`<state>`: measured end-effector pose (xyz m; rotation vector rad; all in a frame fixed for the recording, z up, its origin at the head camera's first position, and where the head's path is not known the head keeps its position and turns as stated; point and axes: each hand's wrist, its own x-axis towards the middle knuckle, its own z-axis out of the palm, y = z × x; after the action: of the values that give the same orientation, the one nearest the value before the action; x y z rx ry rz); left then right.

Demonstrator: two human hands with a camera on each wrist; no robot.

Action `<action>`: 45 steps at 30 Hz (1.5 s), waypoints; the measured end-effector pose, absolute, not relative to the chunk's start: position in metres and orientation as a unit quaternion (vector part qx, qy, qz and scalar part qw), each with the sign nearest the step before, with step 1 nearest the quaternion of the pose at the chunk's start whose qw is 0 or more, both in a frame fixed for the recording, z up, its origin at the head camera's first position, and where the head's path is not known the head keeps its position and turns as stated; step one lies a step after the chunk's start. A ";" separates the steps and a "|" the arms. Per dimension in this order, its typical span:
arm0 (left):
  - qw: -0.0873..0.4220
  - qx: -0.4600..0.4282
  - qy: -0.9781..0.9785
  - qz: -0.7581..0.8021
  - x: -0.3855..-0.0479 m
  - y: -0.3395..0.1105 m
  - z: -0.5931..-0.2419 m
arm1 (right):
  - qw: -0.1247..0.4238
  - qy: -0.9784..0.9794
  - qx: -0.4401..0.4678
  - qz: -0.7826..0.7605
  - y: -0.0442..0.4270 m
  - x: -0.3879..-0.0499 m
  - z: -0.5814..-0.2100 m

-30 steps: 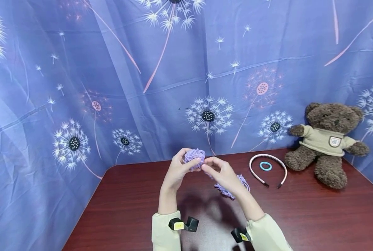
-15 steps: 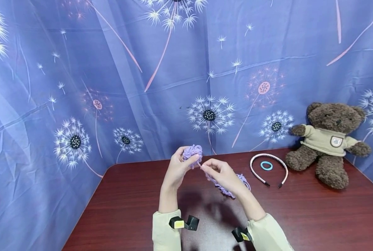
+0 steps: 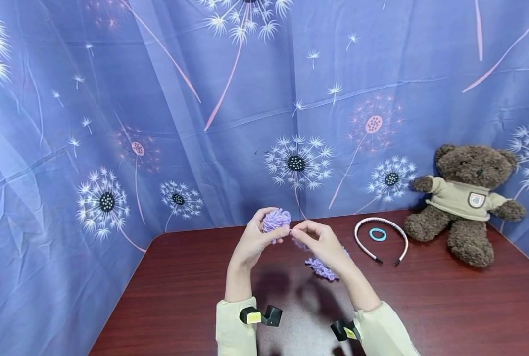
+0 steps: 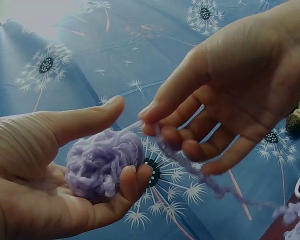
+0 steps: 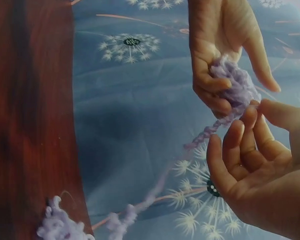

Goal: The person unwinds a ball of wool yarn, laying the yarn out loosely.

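Yarn ball [image 3: 276, 220], yarn pile [image 3: 321, 269] partly hidden by hands [image 3: 250, 243].

1. I'm in a cloth-screened nook; whether in a home or a studio, I cannot tell.
2. Blue dandelion-print cloth [image 3: 228, 173] hangs behind my wood-grained surface [image 3: 179, 291].
3. The teddy bear [image 3: 462, 200] and headband [image 3: 381, 219] on it look homely to me.

Fuzzy yarn ball [image 4: 104, 162], glossy wooden tabletop [image 3: 179, 296]
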<state>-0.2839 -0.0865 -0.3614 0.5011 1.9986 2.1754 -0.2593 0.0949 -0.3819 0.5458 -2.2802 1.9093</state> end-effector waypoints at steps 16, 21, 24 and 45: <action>0.061 0.192 0.723 0.660 -0.283 -0.090 -0.361 | 0.108 -0.719 0.094 0.680 0.122 -0.261 -0.372; 0.056 0.156 0.746 0.645 -0.283 -0.092 -0.363 | 0.108 -0.714 0.080 0.687 0.131 -0.261 -0.370; 0.047 0.140 0.742 0.654 -0.283 -0.094 -0.364 | 0.114 -0.710 0.074 0.691 0.137 -0.262 -0.371; 0.006 0.127 0.623 0.772 -0.284 -0.106 -0.358 | 0.154 -0.651 0.041 0.742 0.172 -0.266 -0.371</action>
<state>-0.2835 -0.1057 -0.3584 0.3981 1.9505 2.4152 -0.2665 0.1722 -0.3707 0.1186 -1.8666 2.1269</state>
